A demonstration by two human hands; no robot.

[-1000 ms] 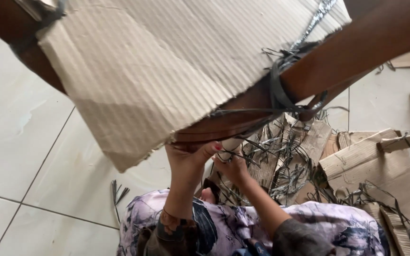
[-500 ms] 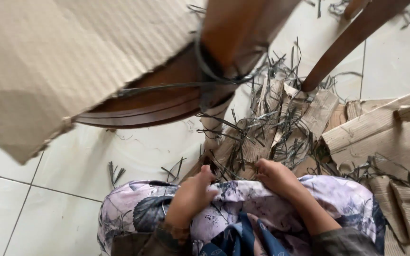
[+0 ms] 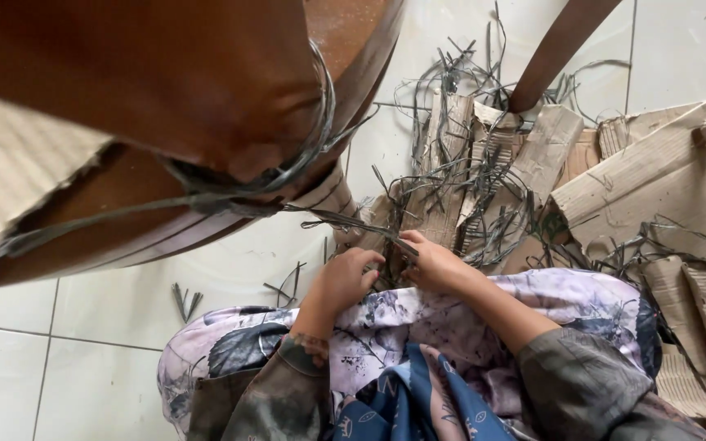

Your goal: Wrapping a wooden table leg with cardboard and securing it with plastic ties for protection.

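Observation:
My left hand [image 3: 343,282] and my right hand [image 3: 436,263] meet above my lap, which is covered by a floral cloth [image 3: 484,314]. Both have their fingers curled on thin grey strips [image 3: 394,245] at the edge of a tangled pile. One long grey strip [image 3: 332,216] runs from my right fingers up to a brown curved wooden piece [image 3: 165,82] close to the camera. It is wound around that piece in a loop [image 3: 304,155]. A sheet of corrugated cardboard [image 3: 10,171] lies against the wood at the left.
Loose grey strips [image 3: 484,180] and torn cardboard pieces [image 3: 680,180] litter the white tiled floor [image 3: 116,318] ahead and to the right. A brown wooden leg [image 3: 557,49] slants down into the pile. A few short strips [image 3: 185,300] lie on the tile at left.
My hands have come down from the underside of the wooden piece to my lap and the strip pile. The wooden piece now fills more of the upper left and the cardboard sheet shows less.

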